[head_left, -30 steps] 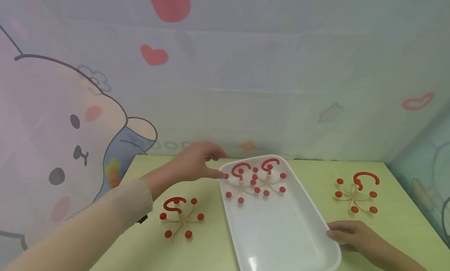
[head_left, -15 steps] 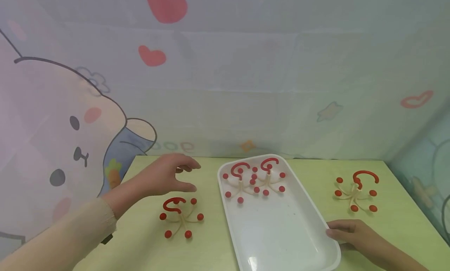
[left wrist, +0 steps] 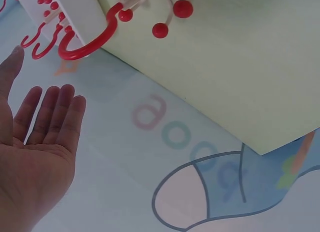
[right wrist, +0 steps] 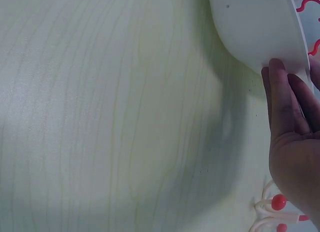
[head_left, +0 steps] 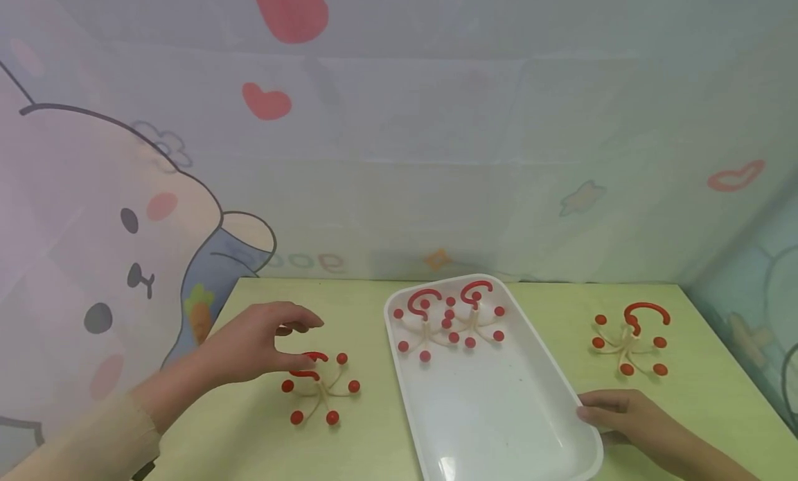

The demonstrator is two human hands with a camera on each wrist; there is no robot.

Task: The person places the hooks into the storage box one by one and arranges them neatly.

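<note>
My left hand [head_left: 255,346] hovers with nothing in it, its thumb overlapping the red hook of a multi-arm hanger [head_left: 321,392] in the head view. That hanger has cream arms tipped with red balls and lies on the table left of a white tray [head_left: 492,418]. In the left wrist view the fingers [left wrist: 62,115] are spread from the thumb, near the hanger's red hook [left wrist: 87,51]. My right hand [head_left: 642,425] holds the tray's right rim, thumb on top and fingers [right wrist: 281,100] beneath. Two similar hangers [head_left: 427,334] lie side by side inside the tray's far end.
Another red-hooked hanger [head_left: 628,346] lies on the table right of the tray. The pale green table [head_left: 542,304] ends at the back against a printed cloth [head_left: 430,134] with a cartoon animal and hearts.
My left hand has moved left and down, from the tray's far-left corner to above the left hanger. The right hand keeps its hold on the tray, and the hangers stay put.
</note>
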